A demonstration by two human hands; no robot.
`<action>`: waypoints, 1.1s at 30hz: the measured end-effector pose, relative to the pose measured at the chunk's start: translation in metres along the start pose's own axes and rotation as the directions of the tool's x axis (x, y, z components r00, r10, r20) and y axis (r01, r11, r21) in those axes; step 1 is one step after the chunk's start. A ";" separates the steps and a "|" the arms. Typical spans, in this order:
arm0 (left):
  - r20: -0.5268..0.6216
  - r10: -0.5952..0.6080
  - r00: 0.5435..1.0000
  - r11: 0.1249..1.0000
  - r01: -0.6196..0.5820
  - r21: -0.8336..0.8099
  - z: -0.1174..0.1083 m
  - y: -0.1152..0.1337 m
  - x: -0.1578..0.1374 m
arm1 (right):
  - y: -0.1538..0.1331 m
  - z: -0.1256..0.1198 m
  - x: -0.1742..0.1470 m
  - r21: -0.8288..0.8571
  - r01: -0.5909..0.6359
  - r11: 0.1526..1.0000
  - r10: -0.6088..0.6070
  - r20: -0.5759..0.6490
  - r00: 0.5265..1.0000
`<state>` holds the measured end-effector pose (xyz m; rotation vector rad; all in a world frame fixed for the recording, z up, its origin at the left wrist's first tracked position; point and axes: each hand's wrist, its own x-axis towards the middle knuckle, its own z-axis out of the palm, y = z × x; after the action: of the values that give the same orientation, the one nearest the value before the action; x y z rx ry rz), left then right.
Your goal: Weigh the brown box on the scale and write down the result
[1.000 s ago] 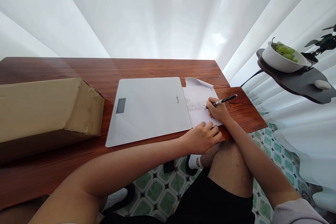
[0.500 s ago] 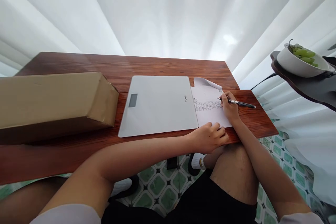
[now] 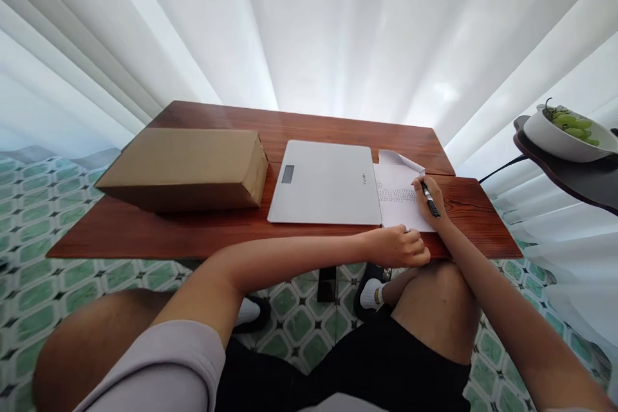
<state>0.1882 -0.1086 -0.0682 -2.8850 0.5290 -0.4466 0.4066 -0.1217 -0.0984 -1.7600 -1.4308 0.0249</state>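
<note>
A black and white pen is gripped in my right hand, with its front end over a white sheet of paper that carries rows of handwriting. The sheet's far edge curls up. My left hand rests at the table's front edge by the near side of the sheet, fingers curled in. What lies under those fingers is hidden. Left of the paper, touching or nearly touching it, a flat white digital scale lies on the table, its small grey display at the left.
A closed brown cardboard box stands on the left of the reddish wooden table. At the right, a dark raised shelf or tray bears a white bowl of green grapes. White curtains hang behind.
The camera view has shifted left, so more of the box and floor shows. The pen in my right hand has tilted, its rear end swinging toward me. My left hand stays by the paper.
</note>
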 end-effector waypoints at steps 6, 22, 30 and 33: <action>0.102 0.004 0.995 1.000 -0.003 -0.010 -0.019 -0.008 -0.052 | 0.003 0.000 0.001 -0.060 0.040 0.997 -0.037 0.039 0.999; 0.053 -0.141 0.989 0.990 0.140 0.026 -0.048 0.014 -0.156 | 0.008 0.002 0.003 -0.256 0.104 0.961 -0.088 0.073 0.993; 0.032 -0.254 0.967 0.965 0.251 0.069 -0.054 0.019 -0.200 | 0.009 0.003 0.003 -0.315 0.088 0.945 -0.064 0.086 0.994; 0.029 -0.293 0.956 0.954 0.290 0.070 -0.052 0.020 -0.207 | 0.010 0.002 0.003 -0.330 0.075 0.941 -0.043 0.105 0.994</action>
<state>-0.0197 -0.0562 -0.0777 -2.9093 0.0772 -0.4380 0.4146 -0.1179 -0.1038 -2.0099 -1.6323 -0.1772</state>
